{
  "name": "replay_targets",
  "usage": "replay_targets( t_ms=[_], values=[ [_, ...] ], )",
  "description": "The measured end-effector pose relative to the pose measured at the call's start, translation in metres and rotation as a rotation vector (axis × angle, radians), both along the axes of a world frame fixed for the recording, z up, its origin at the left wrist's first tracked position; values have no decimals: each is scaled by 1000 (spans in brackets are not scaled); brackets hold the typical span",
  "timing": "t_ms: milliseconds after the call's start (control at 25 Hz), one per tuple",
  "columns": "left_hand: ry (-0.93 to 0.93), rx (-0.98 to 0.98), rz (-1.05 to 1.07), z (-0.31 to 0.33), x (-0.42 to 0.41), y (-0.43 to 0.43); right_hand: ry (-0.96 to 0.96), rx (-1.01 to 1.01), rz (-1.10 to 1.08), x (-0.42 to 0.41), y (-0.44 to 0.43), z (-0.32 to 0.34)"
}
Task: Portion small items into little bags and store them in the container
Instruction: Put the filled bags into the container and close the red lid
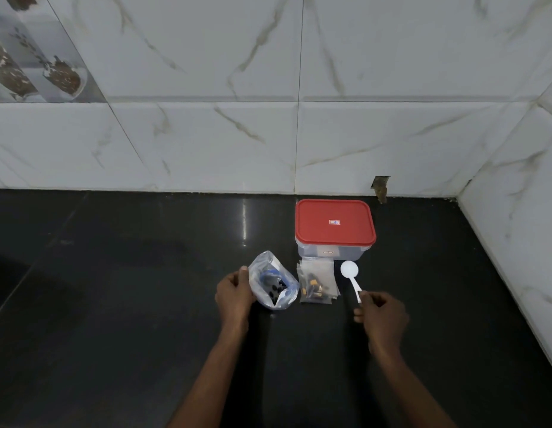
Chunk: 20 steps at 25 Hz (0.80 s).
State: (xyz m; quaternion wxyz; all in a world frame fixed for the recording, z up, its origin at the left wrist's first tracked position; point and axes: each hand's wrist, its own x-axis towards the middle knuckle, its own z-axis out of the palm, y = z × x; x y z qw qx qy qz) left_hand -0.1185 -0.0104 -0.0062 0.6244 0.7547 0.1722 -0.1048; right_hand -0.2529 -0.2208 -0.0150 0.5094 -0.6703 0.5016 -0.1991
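Note:
A clear plastic container with a red lid stands shut on the black counter near the back wall. In front of it lies a stack of small clear bags with dark and orange bits inside. To their left stands a larger clear bag holding small dark items, its mouth open. My left hand grips that bag's left side. My right hand pinches the handle of a white plastic spoon, whose bowl sits just right of the small bags and looks empty.
The glossy black counter meets white marble-look wall tiles at the back and on the right, forming a corner at far right. A chipped hole in the tile shows behind the container.

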Motion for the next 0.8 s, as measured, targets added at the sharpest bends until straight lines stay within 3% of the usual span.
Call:
replay_targets(
  t_ms=[240, 360, 440, 600, 680, 800],
  values=[
    [33, 207, -248, 6, 19, -1, 60, 74, 82, 17, -10, -17],
    [45, 226, -275, 5, 17, -1, 189, -223, 201, 18, -3, -10],
    [20, 217, -242, 4, 12, -1, 156, -353, 342, 20, 17, -1],
    [-16, 245, -198, 9, 7, -1, 30, -253, 605, 39, 61, 9],
    [-46, 256, -184, 16, 8, 1, 36, -205, 588, 50, 71, 14],
    [-63, 236, -181, 27, 10, 1, -63, 96, 470, 67, 73, 26]
  ],
)
